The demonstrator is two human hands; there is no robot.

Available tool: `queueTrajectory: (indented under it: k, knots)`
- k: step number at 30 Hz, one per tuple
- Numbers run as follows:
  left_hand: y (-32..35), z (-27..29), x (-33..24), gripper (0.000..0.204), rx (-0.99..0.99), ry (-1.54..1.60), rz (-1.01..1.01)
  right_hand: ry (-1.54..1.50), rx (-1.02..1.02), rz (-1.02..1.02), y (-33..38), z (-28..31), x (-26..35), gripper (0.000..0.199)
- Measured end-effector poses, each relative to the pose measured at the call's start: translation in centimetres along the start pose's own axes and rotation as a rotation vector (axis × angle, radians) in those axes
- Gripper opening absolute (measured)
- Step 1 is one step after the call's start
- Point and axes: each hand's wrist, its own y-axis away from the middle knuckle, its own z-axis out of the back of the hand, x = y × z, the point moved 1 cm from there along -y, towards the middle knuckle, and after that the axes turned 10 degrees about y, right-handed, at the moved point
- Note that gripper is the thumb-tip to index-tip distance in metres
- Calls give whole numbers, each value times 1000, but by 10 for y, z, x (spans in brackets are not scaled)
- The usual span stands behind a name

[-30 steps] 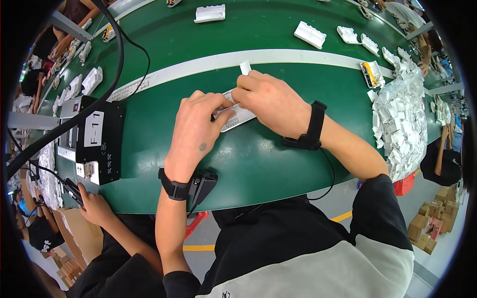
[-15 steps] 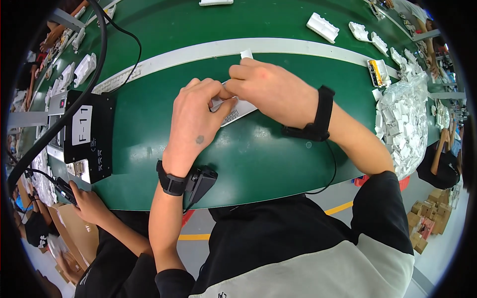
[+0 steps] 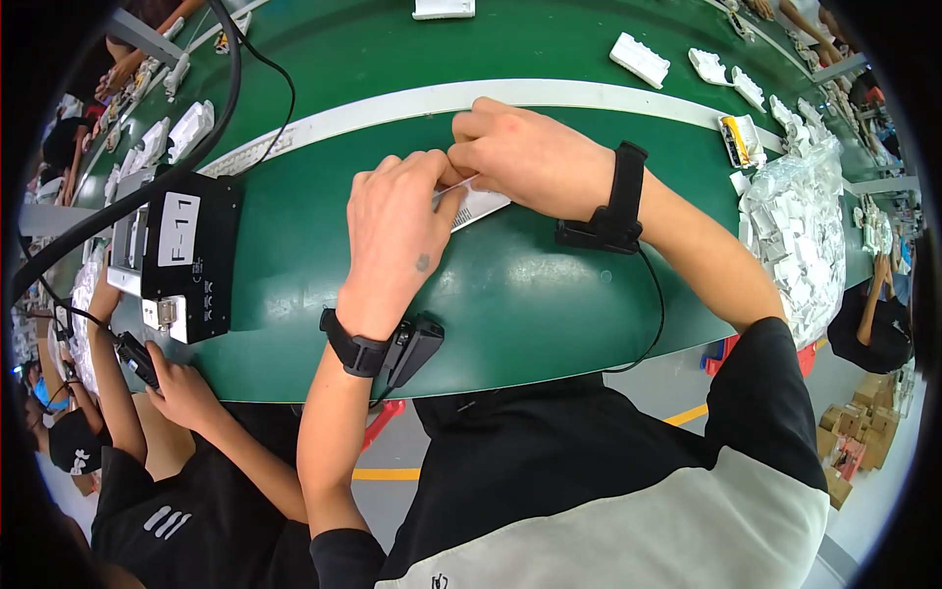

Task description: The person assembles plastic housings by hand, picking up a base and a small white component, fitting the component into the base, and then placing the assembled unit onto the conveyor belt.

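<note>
Both hands meet over the green table, thumbs and fingers pinched together. Between them is a white flat piece with fine dark print (image 3: pixel 481 207), most of it hidden by my fingers; its exact kind does not show. My left hand (image 3: pixel 397 231) grips its near left side. From the other side my right hand (image 3: pixel 530 157) reaches over the piece, fingertips touching those of the left. A thin pale edge (image 3: pixel 452 188) rises between the two thumbs. Each wrist wears a black strap with a small dark device.
A black box with a white label (image 3: pixel 186 255) stands at the left, a thick black cable (image 3: pixel 221 108) curving over it. To the right sits a clear bag of small white parts (image 3: pixel 791 231). White plastic housings (image 3: pixel 640 61) lie beyond the pale rail (image 3: pixel 392 106). A co-worker's hand (image 3: pixel 186 393) holds a dark handheld tool.
My hands stay together at the white piece, fingers slightly shifted. The white tab that stuck out beyond my right fingers no longer shows. At the left, the co-worker's other arm has come into view.
</note>
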Motion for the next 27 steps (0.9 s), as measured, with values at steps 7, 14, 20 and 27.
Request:
queueTrajectory:
  k: [7, 14, 20, 27]
  knots:
    - [-6, 1, 3, 12, 110, 88, 27, 50, 159, -17, -8, 3, -3, 13]
    - [-2, -1, -4, 12, 65, 25, -26, 3, 149, -19, -2, 1, -7, 10]
    - [0, 9, 4, 16, 102, -70, -141, 101, 40, -31, 3, -5, -2, 11]
    - [13, 47, 12, 44, -263, -90, -62, 245, -126, -341, -82, -2, -78, 15]
